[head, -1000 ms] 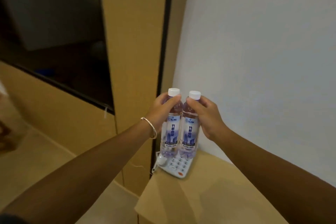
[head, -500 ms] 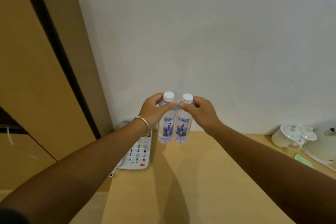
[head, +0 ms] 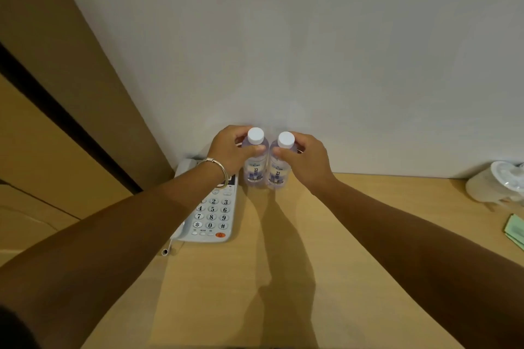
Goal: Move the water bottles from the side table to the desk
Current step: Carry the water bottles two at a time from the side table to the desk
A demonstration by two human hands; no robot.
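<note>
Two small clear water bottles with white caps and blue-white labels stand upright side by side at the back of the wooden desk [head: 283, 278], close to the white wall. My left hand [head: 229, 150], with a metal bangle on the wrist, grips the left bottle [head: 255, 170] around its shoulder. My right hand [head: 309, 159] grips the right bottle [head: 279, 173] the same way. The bottles' bases look level with the desk surface; I cannot tell whether they touch it.
A white push-button telephone [head: 211, 215] lies just left of the bottles, under my left wrist. White lidded cups [head: 499, 184] and a green paper [head: 516, 231] sit at the desk's right edge. A wooden panel with a dark gap [head: 65, 122] rises on the left.
Both hands have carried the bottles forward and down toward the desk, beside the telephone. The view has swung right and dipped, so more of the desk shows.
</note>
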